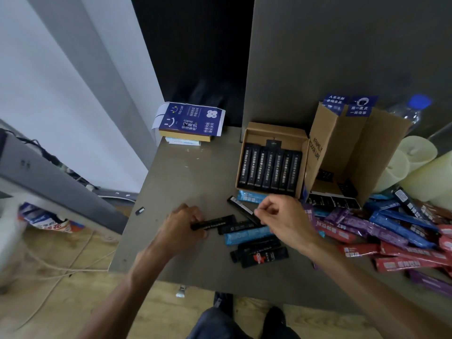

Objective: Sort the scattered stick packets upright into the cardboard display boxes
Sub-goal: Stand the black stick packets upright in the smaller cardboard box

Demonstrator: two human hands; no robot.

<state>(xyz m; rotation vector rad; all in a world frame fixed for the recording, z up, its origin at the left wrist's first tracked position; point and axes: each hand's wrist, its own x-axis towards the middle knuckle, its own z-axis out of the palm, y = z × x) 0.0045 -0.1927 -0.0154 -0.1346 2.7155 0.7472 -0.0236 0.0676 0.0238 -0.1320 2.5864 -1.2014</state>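
Observation:
My left hand [182,225] grips one end of a black stick packet [215,222] that lies flat on the grey table [186,172]. My right hand [283,216] pinches the near end of another black packet [238,204], which points away to the left. Under and before my hands lie more black packets [259,255] and a light blue one [247,236]. A low cardboard display box [269,133] behind them holds a row of black packets. To its right stands a taller cardboard box [347,148] with blue flaps.
A heap of red, purple and blue packets [391,236] covers the table's right side. Pale candles [420,167] and a plastic bottle [411,111] stand at the back right. A stack of blue and white boxes [188,126] sits at the back left. Cables lie on the floor left.

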